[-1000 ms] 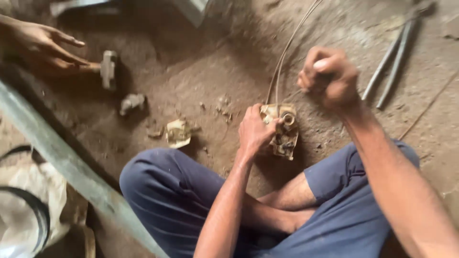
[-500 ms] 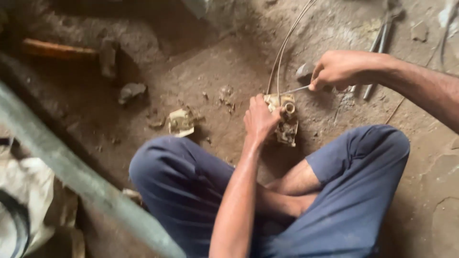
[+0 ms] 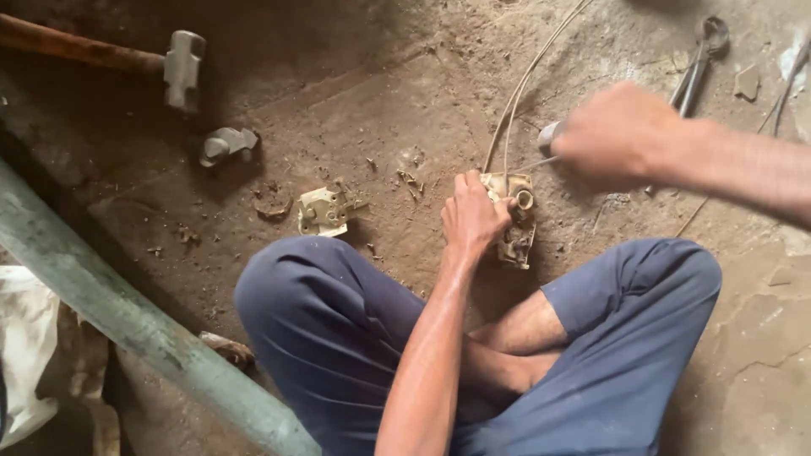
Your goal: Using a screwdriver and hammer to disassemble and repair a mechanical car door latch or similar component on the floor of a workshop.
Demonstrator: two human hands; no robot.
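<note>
The left hand is still pressing down on the switch box on the floor at frame centre, fingers curled over it. The right hand, blurred, is staying closed around a tool handle above the box. The hammer is now showing fully at upper left.

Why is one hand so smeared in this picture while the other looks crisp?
In the head view, the right hand is motion-blurred, its tool barely readable; the left hand pressing on the old electrical fitting is sharp. Lighting is dim and soft, the top left around the hammer lies in shadow, no glare.
</note>
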